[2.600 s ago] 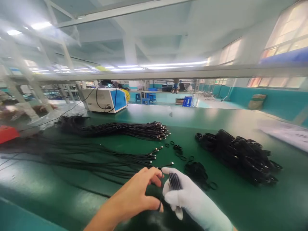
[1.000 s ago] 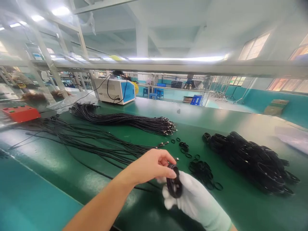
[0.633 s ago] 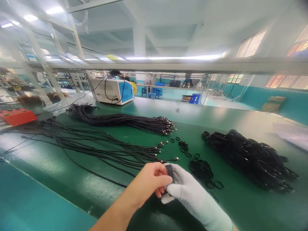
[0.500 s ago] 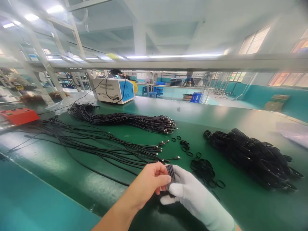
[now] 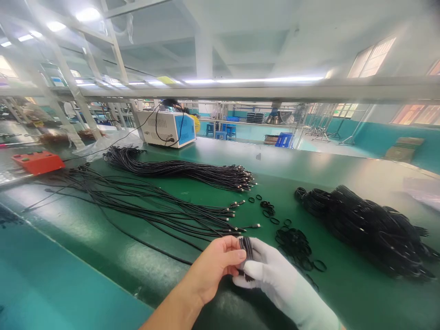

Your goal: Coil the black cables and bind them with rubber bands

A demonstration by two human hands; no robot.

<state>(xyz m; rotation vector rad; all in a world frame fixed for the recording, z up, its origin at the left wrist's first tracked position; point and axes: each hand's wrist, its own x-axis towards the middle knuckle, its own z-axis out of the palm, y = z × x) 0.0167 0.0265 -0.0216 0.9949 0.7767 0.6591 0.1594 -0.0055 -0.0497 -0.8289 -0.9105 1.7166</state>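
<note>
Green bench, with a coil gripped from both sides above it

Judging by the hands, the step in hand is gathering and steadying the coil, which is held over the near part of the bench. Bare left hand pinches its left side, thumb in front and fingertips curled behind; gloved right hand wraps its right side, thumb laid across the lower front. Whether anything binds the coil cannot be told, since fingers cover most of it. What the next move seems to call for is a firm squeeze that keeps the turns together, one hand holding while the other works; a slack pinch could let them spring apart.

What shows of the coil is a short, dark stack of parallel turns, closely packed, with a faint grey sheen along the ridges. It looks springy and flexible.

Loose cables with pale plugs lie beyond the coil and to its left; a thicker bundle lies farther beyond. Rings sit in a pile beyond the coil to its right, strays near them, and a large black heap lies well apart from the coil, farther right.
</note>
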